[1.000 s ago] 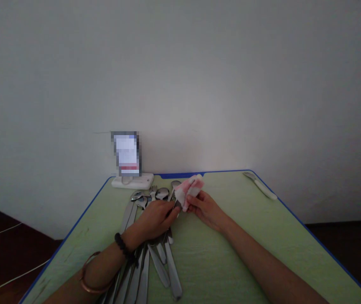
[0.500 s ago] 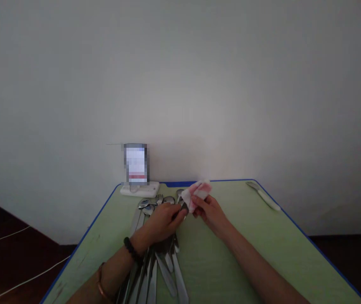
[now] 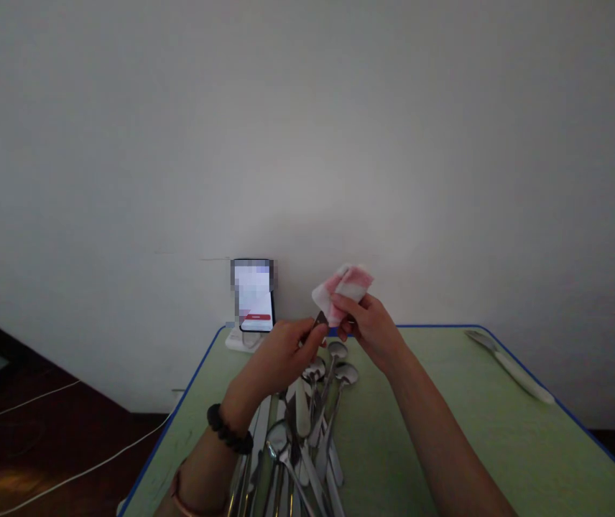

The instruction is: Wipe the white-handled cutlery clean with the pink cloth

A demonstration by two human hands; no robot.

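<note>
My left hand (image 3: 291,352) is closed around a dark, flat piece of cutlery (image 3: 321,319); only a short part shows, so its kind cannot be made out. A pink and white cloth (image 3: 344,293) is pinched between the thumb and fingers of my right hand (image 3: 373,323). The cloth covers the far end of the piece. Both hands are raised above the table's far edge, close together. Below them lies a heap of metal cutlery with several spoons (image 3: 346,373), long handles and a pale-handled piece (image 3: 302,408). My left forearm hides part of the heap.
A lit phone (image 3: 255,298) leans upright on a white stand (image 3: 235,343) by the wall (image 3: 420,179). Near the right edge of the green table (image 3: 420,431) lies a knife with a white handle (image 3: 520,375). White cables (image 3: 86,470) run across the dark floor at left.
Both hands have lifted off the heap, raising the cloth and the cutlery piece. More spoons show beneath them. The view has shifted, so the phone and table appear lower and further right.
</note>
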